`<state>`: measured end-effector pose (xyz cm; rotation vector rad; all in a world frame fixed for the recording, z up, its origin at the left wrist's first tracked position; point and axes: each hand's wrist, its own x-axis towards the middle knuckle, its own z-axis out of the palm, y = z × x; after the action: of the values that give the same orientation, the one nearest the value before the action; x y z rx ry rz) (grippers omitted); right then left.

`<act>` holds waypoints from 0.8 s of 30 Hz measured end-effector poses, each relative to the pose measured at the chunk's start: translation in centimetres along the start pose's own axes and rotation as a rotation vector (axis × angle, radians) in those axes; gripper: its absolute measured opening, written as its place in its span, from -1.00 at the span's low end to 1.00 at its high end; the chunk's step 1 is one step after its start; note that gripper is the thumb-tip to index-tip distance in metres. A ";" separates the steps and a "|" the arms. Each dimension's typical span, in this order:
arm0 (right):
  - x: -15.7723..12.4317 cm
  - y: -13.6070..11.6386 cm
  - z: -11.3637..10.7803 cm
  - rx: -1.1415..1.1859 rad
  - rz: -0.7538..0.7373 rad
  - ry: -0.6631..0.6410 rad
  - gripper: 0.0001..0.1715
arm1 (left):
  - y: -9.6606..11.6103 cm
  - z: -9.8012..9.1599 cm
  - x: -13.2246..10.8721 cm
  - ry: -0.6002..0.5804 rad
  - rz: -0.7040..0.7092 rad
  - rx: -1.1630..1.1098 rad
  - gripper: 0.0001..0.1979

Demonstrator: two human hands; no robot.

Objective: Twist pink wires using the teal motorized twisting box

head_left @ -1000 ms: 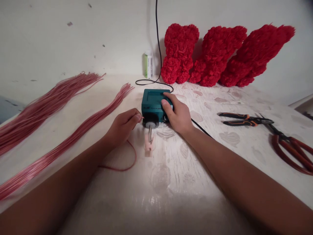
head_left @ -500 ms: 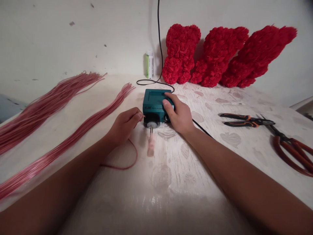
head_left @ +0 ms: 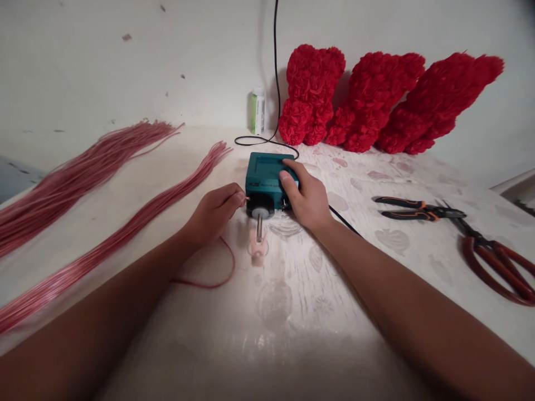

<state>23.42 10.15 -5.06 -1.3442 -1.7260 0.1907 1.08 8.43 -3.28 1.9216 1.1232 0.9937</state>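
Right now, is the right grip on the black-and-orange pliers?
No, the right grip rests on the teal machine, while the pliers lie apart from it on the table.

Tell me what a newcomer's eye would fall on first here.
Three bright red, flower-covered shapes stand at the back, right of centre. Mid-picture, the right hand rests on a teal machine; the left hand pinches a thin strand beside it. Two pink bundles lie at left.

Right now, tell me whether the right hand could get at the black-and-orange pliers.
Probably yes, if it leaves the teal machine: the right hand rests there, the pliers lie to its right with their handles toward it, and nothing upright stands between.
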 end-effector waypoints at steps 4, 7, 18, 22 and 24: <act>0.0 0.0 0.0 -0.002 0.006 -0.005 -0.35 | 0.1 0.0 0.0 0.002 -0.003 0.002 -0.72; 0.0 -0.1 -0.1 0.000 0.011 -0.009 -0.34 | 0.1 -0.1 0.0 0.003 -0.007 0.003 -0.73; 0.0 0.0 -0.1 -0.006 -0.015 0.005 -0.37 | 0.4 0.0 0.0 -0.001 0.003 0.063 -0.74; 0.0 0.0 -0.1 -0.006 -0.012 0.003 -0.34 | 0.4 0.0 -0.1 -0.003 0.001 0.059 -0.73; 0.0 0.0 -0.1 -0.002 -0.015 0.005 -0.33 | 0.4 0.0 -0.1 -0.001 0.002 0.042 -0.73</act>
<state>23.48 10.06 -4.99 -1.3316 -1.7315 0.1769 1.16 8.22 -2.94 1.9564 1.1508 0.9775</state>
